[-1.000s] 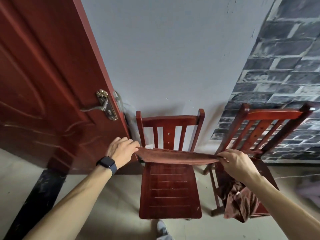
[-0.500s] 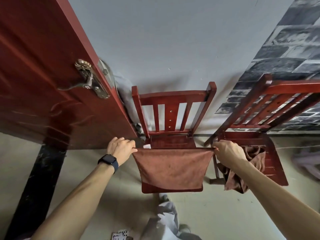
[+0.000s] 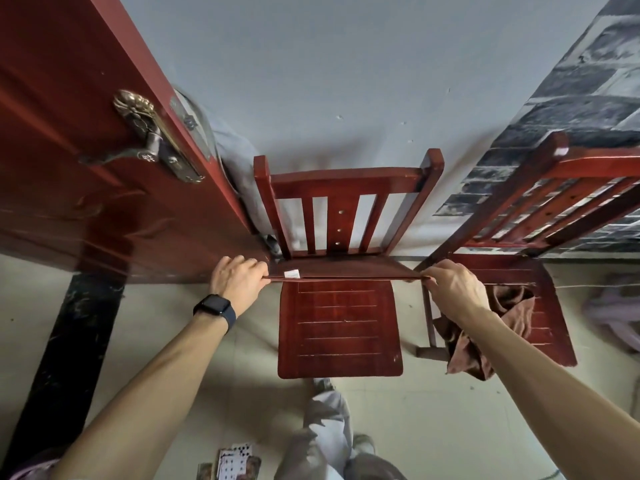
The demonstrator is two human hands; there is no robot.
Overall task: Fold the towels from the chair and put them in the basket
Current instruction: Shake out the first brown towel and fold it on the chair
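Note:
A brown towel [image 3: 346,270] with a small white label is stretched flat and level above the back of the middle chair's seat [image 3: 337,327]. My left hand [image 3: 237,280] pinches its left end and my right hand [image 3: 453,289] pinches its right end. A second brown towel [image 3: 485,336] lies crumpled on the seat of the right chair [image 3: 540,306] and hangs over the seat's front left edge, partly hidden by my right forearm. No basket is in view.
A red door [image 3: 86,168] with a brass handle stands open at the left, close to the middle chair. A grey wall is behind the chairs, brick-pattern wall at right. Playing cards [image 3: 232,464] lie on the tiled floor by my legs.
The towel hung down from my hands as a sheet half a second ago; now its lower part has swung up and it lies flat and edge-on between my hands.

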